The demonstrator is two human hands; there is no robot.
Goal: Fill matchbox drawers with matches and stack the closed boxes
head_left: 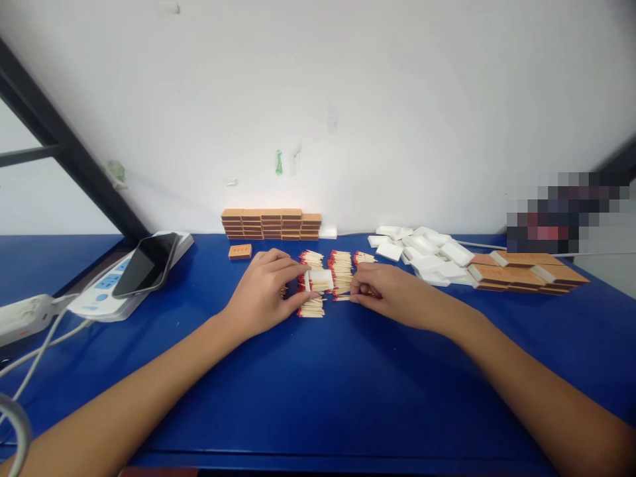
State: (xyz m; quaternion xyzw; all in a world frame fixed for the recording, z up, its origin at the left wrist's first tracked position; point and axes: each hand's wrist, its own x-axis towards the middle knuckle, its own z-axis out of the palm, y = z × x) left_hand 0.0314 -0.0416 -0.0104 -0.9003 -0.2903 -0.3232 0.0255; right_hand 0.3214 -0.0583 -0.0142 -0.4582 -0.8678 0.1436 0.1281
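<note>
A heap of red-tipped matches [340, 270] lies on the blue table [322, 384] in front of me. My left hand [265, 291] holds a small white tray [319, 280] partly filled with matches, thumb below it and fingers above. My right hand [385, 290] rests just right of the heap, its fingers pinched on a few matches at the pile's edge.
Stacked orange matchboxes [271, 224] stand against the white wall, one lone orange box [240, 251] in front. White inner trays [422, 250] are piled at right, beside flat orange sleeves [527, 271]. A phone [146, 264] rests on a power strip [106, 291] at left, with cables.
</note>
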